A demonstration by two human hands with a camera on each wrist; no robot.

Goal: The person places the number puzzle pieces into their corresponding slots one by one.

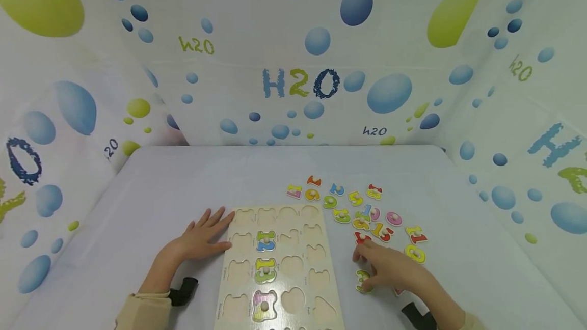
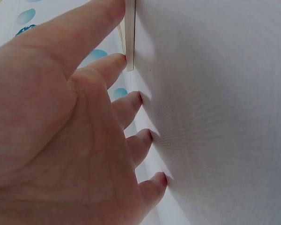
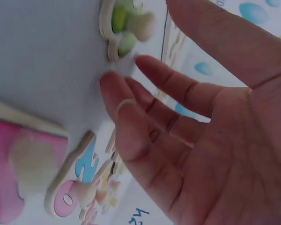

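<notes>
A wooden number puzzle board [image 1: 292, 267] lies on the table with pieces 12 [image 1: 266, 241], 13 [image 1: 266, 270] and a pink piece [image 1: 264, 305] in its second column. My left hand [image 1: 202, 238] is spread flat at the board's left edge. In the left wrist view its thumb and index finger [image 2: 114, 63] touch that edge, while the other fingertips press the cloth. My right hand [image 1: 392, 266] hovers over loose pieces, fingers loosely bent. A green knobbed number 3 [image 1: 362, 281] lies by its thumb, and a red piece [image 1: 361, 237] sits partly under its fingers. Nothing is between the right fingers.
Several loose number pieces lie right of the board, among them a yellow 0 [image 1: 415, 253], a pink 0 [image 1: 393, 218], a 15 [image 1: 382, 231] and an 11 [image 1: 416, 235]. Others, such as a yellow 5 [image 1: 355, 198], spread behind them. Printed curtains [image 1: 220, 95] enclose the table.
</notes>
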